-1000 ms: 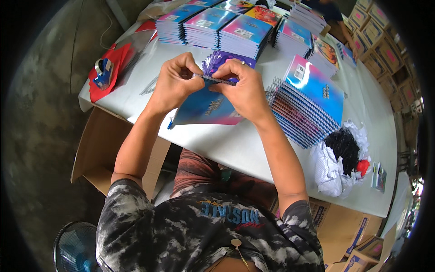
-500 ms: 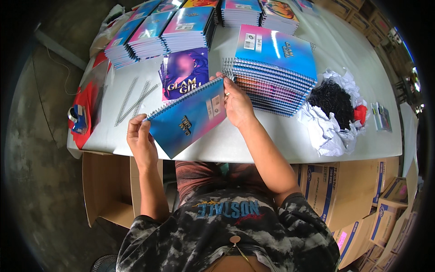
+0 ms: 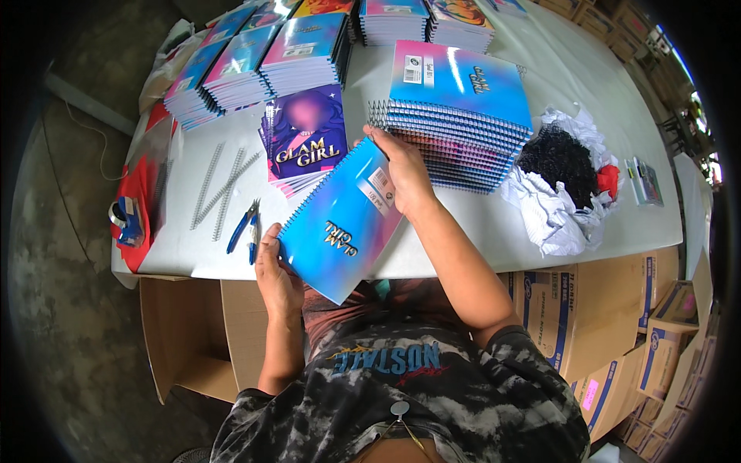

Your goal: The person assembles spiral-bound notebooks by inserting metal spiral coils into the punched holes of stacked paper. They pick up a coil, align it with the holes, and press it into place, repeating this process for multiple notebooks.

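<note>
A blue and pink spiral notebook [image 3: 336, 224] is held tilted over the table's front edge, its wire binding facing up and left. My left hand [image 3: 278, 274] grips the lower end of its bound edge, thumb on top. My right hand [image 3: 401, 170] holds the upper end near the top of the spiral. Just left of the notebook lie blue-handled cutting pliers [image 3: 245, 228]. Behind it is a small pile of purple-covered notebooks [image 3: 305, 135]. A tall stack of spiral notebooks [image 3: 455, 116] stands right beside my right hand.
Loose wire spirals [image 3: 220, 189] lie on the white table [image 3: 478, 239]. Several notebook stacks [image 3: 305, 54] line the back. Crumpled white paper with black wire scraps [image 3: 559, 170] sits right; a blue tape dispenser [image 3: 127, 220] sits left. Cardboard boxes [image 3: 575, 312] stand below.
The notebook has turned so its cover faces up more and its spiral runs steeper. My left hand moved right and down with it, leaving the pliers in view.
</note>
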Demonstrator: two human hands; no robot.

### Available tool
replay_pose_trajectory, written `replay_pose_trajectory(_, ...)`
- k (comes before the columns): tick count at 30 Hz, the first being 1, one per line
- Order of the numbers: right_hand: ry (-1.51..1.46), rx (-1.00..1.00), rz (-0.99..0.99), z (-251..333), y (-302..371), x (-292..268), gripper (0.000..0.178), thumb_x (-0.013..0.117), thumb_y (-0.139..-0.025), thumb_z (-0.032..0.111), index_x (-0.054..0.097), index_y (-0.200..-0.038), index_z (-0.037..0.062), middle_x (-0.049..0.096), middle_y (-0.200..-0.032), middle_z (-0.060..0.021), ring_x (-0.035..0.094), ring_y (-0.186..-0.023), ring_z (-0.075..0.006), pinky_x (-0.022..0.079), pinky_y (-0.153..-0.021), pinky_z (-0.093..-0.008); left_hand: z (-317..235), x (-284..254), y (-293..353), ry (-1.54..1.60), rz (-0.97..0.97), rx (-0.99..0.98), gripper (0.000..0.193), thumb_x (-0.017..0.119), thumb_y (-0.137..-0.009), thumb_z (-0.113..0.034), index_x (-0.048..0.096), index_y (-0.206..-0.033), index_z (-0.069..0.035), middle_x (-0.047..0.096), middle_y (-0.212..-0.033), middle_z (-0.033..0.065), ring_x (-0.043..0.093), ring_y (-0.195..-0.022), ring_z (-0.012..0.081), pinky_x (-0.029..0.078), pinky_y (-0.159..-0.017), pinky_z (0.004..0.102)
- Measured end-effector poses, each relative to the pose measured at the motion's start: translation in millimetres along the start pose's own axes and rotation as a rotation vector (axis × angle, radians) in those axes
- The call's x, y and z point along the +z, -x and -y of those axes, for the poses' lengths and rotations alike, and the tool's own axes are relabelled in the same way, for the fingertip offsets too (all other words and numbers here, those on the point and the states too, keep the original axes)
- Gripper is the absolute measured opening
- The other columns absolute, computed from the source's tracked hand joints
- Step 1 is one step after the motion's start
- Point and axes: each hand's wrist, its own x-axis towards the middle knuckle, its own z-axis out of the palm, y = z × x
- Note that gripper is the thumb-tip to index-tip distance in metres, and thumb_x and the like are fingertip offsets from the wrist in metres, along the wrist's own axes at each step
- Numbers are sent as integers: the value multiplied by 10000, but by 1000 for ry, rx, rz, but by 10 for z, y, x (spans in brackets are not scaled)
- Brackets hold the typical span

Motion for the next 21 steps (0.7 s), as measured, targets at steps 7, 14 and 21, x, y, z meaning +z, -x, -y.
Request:
replay_pose_trajectory(7,80,-98,-128,-95,-126,-53,213,718,-748,195,589,-755,26,567,-689,-39,522,-560,-107,434,-532,-248,264,5,115,80,118,-236,313,336,-892,-170,459,-1103,26,577,-967,123,586,-813,185,511,-693,298)
replay_pose_trajectory(14,407,61,-56,-64,-155,-97,263,671,-764,282,568,-728,42,551,-674,-28,514,-558,-125,430,-526,-285,180,31,328,-49,147,-54,241,357,-915,-134,484,-1079,-10,567,-920,81,545,-778,129,463,-681,248)
replay_pose_trajectory(21,364,-80,468,112,195,-622,470,489,-881,476,603,-935,23,598,-822,-18,563,-766,-128,456,-754,-302,-347,175,134,-296,59,312,226,500,-899,-141,503,-1093,-23,581,-837,65,516,-690,84,419,-628,193)
